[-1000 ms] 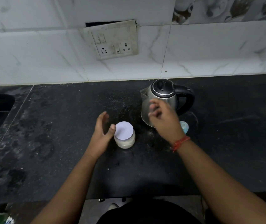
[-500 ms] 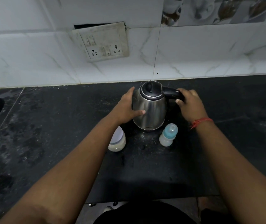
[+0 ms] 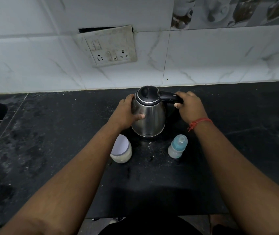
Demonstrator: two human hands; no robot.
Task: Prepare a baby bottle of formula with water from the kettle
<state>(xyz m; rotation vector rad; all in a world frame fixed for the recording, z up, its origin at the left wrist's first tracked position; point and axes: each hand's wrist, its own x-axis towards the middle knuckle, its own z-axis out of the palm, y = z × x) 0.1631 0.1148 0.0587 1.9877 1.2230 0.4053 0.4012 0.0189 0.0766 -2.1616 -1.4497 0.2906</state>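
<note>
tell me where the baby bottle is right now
The small clear baby bottle with the blue collar stands on the black stone counter, just in front and right of the steel kettle, under the right wrist.

A stainless-steel electric kettle (image 3: 149, 117) with a black lid and black handle stands upright at the centre of the frame, lid closed, handle pointing right. Below it to the right stands a small baby bottle (image 3: 177, 147), upright, with a pale blue collar and clear cap. Below left stands a glass formula jar (image 3: 122, 152) of whitish powder with a white lid, partly hidden.
</note>
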